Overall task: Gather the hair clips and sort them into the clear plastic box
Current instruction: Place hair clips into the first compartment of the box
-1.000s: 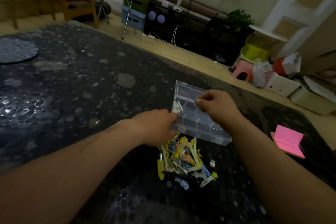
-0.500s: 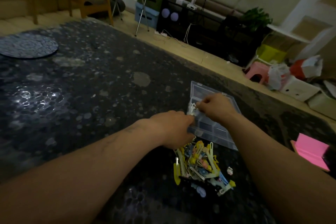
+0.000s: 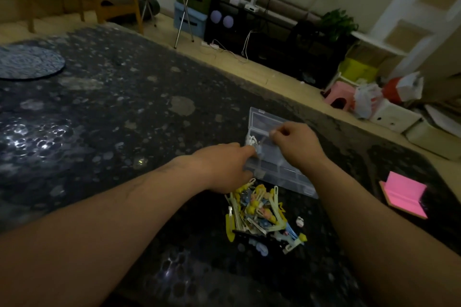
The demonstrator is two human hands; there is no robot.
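Box: the clear plastic box (image 3: 282,172) lies flat on the dark speckled table (image 3: 104,117). Its long axis runs from the far left to the near right, towards the pink notepad (image 3: 404,194).
Box contents: a few pale silvery clips (image 3: 252,141) sit in a compartment on the left side. The other compartments are too dim to judge.
Loose clips: a tangled pile of hair clips (image 3: 262,217), yellow, blue and white, lies just on the near side of the box and points every way.
Left hand (image 3: 222,167): its fingers are curled against the box's left edge beside the silvery clips. I cannot tell whether they grip anything.
Right hand (image 3: 296,144): it is over the box with thumb and forefinger pinched together. I cannot tell what, if anything, is between them.
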